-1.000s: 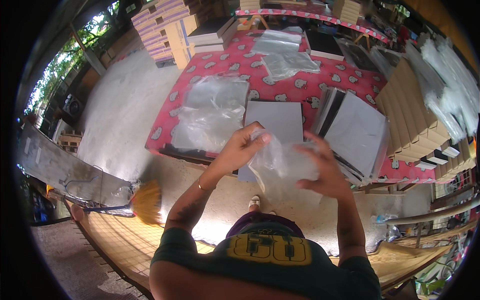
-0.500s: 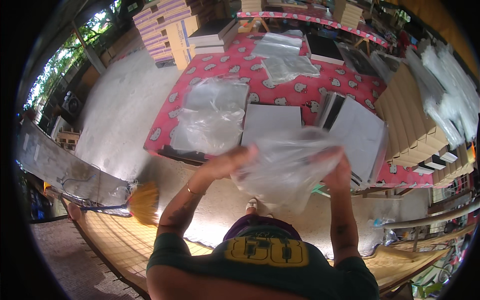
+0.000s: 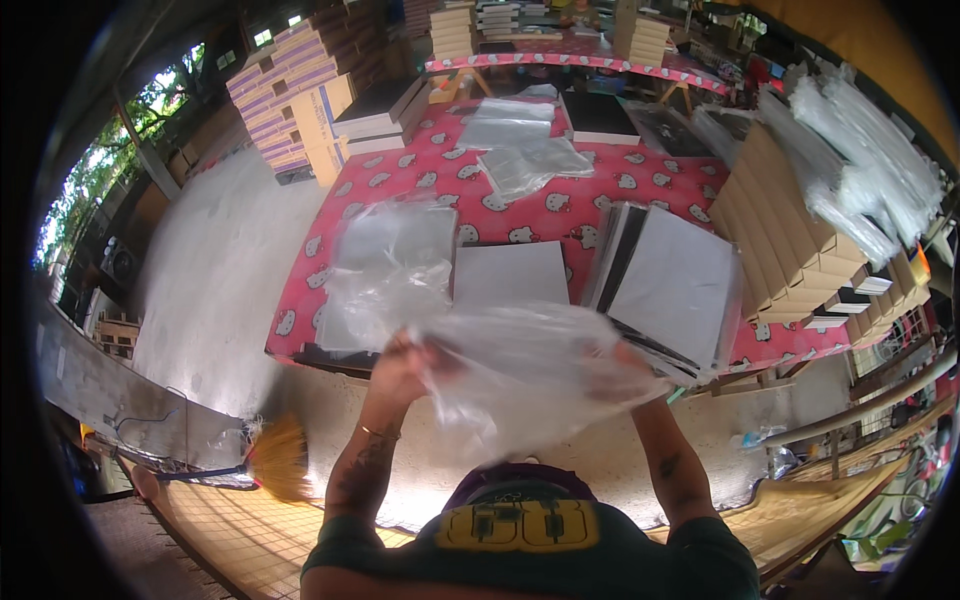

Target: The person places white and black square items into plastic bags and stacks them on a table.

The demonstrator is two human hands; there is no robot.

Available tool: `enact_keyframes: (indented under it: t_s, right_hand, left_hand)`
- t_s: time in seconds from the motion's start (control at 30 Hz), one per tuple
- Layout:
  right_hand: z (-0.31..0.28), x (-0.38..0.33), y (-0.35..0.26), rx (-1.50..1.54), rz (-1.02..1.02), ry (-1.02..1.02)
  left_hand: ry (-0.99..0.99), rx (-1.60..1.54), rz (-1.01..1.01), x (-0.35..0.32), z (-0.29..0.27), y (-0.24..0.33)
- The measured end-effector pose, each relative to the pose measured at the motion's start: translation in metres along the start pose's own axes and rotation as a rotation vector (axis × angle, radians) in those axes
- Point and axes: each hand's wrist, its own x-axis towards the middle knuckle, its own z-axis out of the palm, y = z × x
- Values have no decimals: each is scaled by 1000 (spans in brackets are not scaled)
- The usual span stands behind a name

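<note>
A clear plastic bag (image 3: 510, 385) is stretched between my two hands at the table's near edge. My left hand (image 3: 402, 368) is closed on the bag's left side, with part of the fingers seen through the film. At its other side my right hand (image 3: 632, 378) grips the bag, the fingers partly veiled by the plastic. Just beyond the bag lies a white rectangular board or book (image 3: 510, 275). To its left is a pile of clear plastic bags (image 3: 388, 265); to its right leans a stack of white and black flat pieces in clear plastic (image 3: 672, 285).
The table (image 3: 385, 180) has a pink patterned cover. Farther back lie more plastic bags (image 3: 535, 165) and a black-topped book stack (image 3: 598, 115). Brown cartons (image 3: 780, 235) line the right, with plastic bundles (image 3: 860, 170) on them. A broom (image 3: 280, 460) is at lower left.
Both hands have lowered a little toward me, spreading the bag wider. The view has shifted, so the table sits lower and more to the left.
</note>
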Motion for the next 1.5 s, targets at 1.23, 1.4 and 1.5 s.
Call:
enact_keyframes:
  t_s: [1.23, 1.4, 1.5]
  right_hand:
    - [-82, -18, 132, -1301, -430, 1214]
    - [-71, -31, 115, -1031, -488, 1163]
    - [-17, -27, 87, -993, -372, 1007]
  left_hand:
    - [999, 667, -28, -122, -44, -137]
    - [755, 428, -23, -120, -45, -103]
    - [668, 343, -24, -97, -17, -56]
